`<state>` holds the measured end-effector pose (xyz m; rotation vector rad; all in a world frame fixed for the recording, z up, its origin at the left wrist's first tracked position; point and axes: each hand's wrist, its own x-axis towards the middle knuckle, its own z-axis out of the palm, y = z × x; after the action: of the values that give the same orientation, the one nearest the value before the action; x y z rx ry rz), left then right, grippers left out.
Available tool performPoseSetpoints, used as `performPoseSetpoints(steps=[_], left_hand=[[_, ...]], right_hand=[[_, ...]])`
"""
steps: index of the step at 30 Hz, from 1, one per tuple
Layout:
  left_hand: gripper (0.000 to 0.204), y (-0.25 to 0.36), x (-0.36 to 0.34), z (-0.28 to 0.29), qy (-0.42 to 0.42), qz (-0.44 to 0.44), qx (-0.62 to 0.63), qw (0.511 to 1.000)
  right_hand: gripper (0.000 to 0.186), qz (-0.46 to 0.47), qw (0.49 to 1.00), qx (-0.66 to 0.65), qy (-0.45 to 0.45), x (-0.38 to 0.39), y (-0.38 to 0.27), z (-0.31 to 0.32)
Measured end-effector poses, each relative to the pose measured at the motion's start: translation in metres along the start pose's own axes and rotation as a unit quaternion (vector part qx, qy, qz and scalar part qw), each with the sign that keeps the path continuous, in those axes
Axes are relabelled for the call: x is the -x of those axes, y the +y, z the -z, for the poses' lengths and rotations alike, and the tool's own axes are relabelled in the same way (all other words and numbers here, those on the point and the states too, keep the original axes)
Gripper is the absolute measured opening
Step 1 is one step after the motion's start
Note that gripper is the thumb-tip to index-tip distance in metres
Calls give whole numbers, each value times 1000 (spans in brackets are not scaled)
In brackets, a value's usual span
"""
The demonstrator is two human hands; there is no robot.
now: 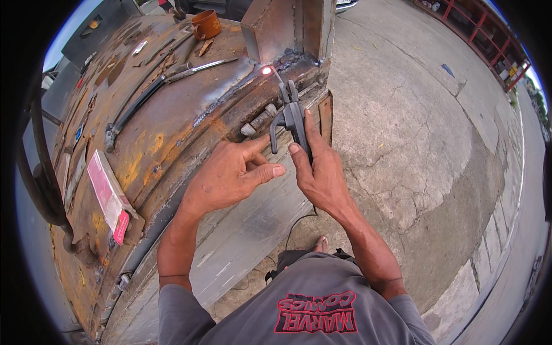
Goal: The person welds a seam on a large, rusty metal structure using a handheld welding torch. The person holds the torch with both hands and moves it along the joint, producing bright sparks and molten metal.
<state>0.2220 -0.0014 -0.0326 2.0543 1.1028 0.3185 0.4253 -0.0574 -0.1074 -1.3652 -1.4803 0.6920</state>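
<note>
My right hand (319, 175) grips a black welding electrode holder (294, 123) by its handle. Its jaws point away from me, with a short stub of electrode (276, 75) at their end. Beside that stub, a bright glowing spot (266, 71) shows on the rusty steel surface (155, 123), near the foot of an upright metal post (273, 34). My left hand (224, 177) holds nothing; its thumb and index finger are spread, the other fingers partly curled. Its index fingertip comes close to the lever of the holder and a metal hinge-like cylinder (259, 119).
On the steel surface lie a long dark-handled tool (141, 103), an open pink and white box (106, 187) and a rusty can (206, 25). Bent dark pipes (43, 167) rise at the left. Cracked concrete (402, 144) spreads on the right; a thin cable (296, 221) hangs below the holder.
</note>
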Motion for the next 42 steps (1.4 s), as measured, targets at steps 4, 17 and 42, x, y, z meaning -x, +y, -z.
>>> performPoseSetpoints(steps=[4,17,42], left_hand=[[77,-1,0,0,7,0,-8,1000],[82,-5,-1,0,15,-5,-8,1000],[81,-4,-1,-3,12,-31,-8,999]], right_hand=[[70,4,1000,-5,-1,0,0,-1],[69,62,998,10,24,-2,7,-5],[71,42,999,17,31,-1,7,-4]])
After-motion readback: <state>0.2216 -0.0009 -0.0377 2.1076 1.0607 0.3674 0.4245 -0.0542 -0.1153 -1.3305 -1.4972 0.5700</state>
